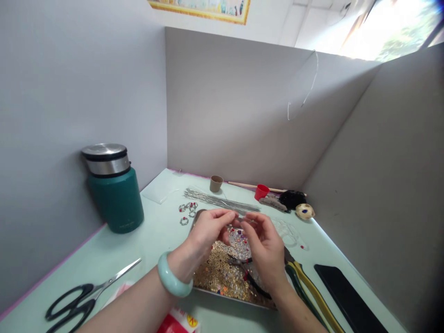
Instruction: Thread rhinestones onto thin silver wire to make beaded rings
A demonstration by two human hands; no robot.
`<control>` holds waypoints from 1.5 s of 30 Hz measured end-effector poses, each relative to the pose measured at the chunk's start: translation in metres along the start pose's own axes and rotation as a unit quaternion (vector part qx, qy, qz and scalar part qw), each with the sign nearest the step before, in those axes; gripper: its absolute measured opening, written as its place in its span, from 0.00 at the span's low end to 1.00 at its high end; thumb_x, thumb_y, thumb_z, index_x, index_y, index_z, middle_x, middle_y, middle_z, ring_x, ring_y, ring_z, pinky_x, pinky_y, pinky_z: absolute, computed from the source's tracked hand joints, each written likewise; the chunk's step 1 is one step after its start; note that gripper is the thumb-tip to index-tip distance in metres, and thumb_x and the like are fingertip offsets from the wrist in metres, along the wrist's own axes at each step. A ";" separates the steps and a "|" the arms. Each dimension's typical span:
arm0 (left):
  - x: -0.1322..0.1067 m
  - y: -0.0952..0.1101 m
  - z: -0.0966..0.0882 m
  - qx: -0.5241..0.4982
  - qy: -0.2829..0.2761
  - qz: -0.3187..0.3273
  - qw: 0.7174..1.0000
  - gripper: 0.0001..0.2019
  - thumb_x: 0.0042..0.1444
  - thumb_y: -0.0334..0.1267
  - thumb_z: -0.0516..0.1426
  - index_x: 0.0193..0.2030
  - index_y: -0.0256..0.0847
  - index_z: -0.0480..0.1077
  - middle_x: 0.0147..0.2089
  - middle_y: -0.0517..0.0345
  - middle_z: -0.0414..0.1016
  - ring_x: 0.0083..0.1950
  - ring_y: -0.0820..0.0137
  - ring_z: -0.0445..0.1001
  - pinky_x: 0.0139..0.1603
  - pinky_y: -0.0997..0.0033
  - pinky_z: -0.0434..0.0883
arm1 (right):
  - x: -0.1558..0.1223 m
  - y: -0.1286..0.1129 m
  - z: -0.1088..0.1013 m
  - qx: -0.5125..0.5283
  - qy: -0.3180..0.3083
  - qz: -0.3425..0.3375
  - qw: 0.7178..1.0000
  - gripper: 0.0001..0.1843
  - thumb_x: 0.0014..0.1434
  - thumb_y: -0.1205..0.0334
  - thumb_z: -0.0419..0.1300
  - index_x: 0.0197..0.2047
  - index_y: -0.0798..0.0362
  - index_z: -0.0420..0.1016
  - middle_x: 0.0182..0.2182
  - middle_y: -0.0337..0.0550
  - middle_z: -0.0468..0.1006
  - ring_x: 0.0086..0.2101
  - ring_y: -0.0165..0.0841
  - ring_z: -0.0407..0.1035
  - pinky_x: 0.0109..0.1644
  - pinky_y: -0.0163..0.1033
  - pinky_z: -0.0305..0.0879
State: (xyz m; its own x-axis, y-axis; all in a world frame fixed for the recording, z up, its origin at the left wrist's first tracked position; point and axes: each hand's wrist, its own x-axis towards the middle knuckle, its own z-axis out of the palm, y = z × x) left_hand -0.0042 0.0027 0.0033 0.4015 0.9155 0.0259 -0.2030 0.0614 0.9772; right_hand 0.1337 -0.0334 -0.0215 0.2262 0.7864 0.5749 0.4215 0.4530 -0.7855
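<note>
My left hand (208, 231), with a pale green bangle (172, 276) on its wrist, and my right hand (265, 245) meet fingertip to fingertip above a metal tray (222, 292) full of gold and clear beads. Both hands are closed in a pinch on something small and thin between them, too small to name. A bundle of thin silver wires (222, 201) lies just beyond the hands. Several small beaded rings (186, 212) sit to the left of the tray. Dark pliers (248, 275) rest on the beads under my right hand.
A teal flask with a steel lid (114, 187) stands at the left wall. Black scissors (83, 296) lie near the front left. Yellow-green handled pliers (305, 286) and a black phone (348, 298) lie at the right. A brown cup (216, 183), a red cup (261, 192) and a bead ball (304, 211) sit at the back.
</note>
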 end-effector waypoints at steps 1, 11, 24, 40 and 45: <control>-0.001 0.002 0.000 -0.010 0.011 -0.004 1.000 0.12 0.53 0.44 0.57 0.35 0.34 0.72 0.29 0.58 0.69 0.19 0.81 0.58 0.20 0.76 0.55 | 0.000 -0.001 0.001 0.002 -0.023 0.033 0.999 0.09 0.57 0.58 0.59 0.40 0.51 0.69 0.32 0.42 0.74 0.31 0.33 0.67 0.33 0.36 0.64; -0.001 -0.003 0.004 0.074 -0.002 -0.009 0.997 0.14 0.51 0.47 0.57 0.26 0.35 0.70 0.21 0.63 0.62 0.21 0.77 0.56 0.21 0.74 0.53 | -0.005 -0.002 0.007 -0.068 -0.138 0.054 0.987 0.14 0.60 0.58 0.52 0.24 0.53 0.65 0.17 0.33 0.63 0.20 0.26 0.57 0.24 0.32 0.51; 0.002 -0.009 0.001 0.079 0.036 0.003 0.996 0.15 0.52 0.47 0.56 0.25 0.36 0.70 0.17 0.64 0.58 0.19 0.77 0.55 0.19 0.75 0.53 | -0.011 0.001 0.010 -0.076 -0.107 0.049 0.990 0.12 0.62 0.57 0.50 0.31 0.53 0.67 0.19 0.34 0.65 0.20 0.26 0.60 0.24 0.31 0.53; -0.001 0.001 0.002 -0.027 -0.021 -0.006 0.999 0.12 0.51 0.42 0.59 0.23 0.35 0.71 0.15 0.63 0.61 0.19 0.78 0.57 0.21 0.75 0.53 | -0.005 -0.005 0.013 0.256 -0.159 0.218 0.928 0.15 0.60 0.53 0.55 0.28 0.55 0.66 0.19 0.34 0.69 0.15 0.22 0.61 0.18 0.28 0.52; -0.002 0.005 0.000 -0.045 -0.003 -0.051 0.998 0.11 0.50 0.42 0.60 0.28 0.35 0.72 0.24 0.57 0.70 0.22 0.76 0.65 0.24 0.75 0.60 | 0.001 -0.004 0.008 0.174 -0.069 0.179 0.966 0.12 0.55 0.54 0.61 0.37 0.53 0.69 0.28 0.37 0.71 0.24 0.26 0.64 0.22 0.29 0.57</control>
State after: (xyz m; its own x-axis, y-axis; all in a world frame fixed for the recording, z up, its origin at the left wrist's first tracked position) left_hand -0.0063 0.0013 0.0077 0.4301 0.9000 -0.0711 -0.2394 0.1896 0.9522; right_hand 0.1253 -0.0309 -0.0201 0.1740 0.9560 0.2360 0.0118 0.2376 -0.9713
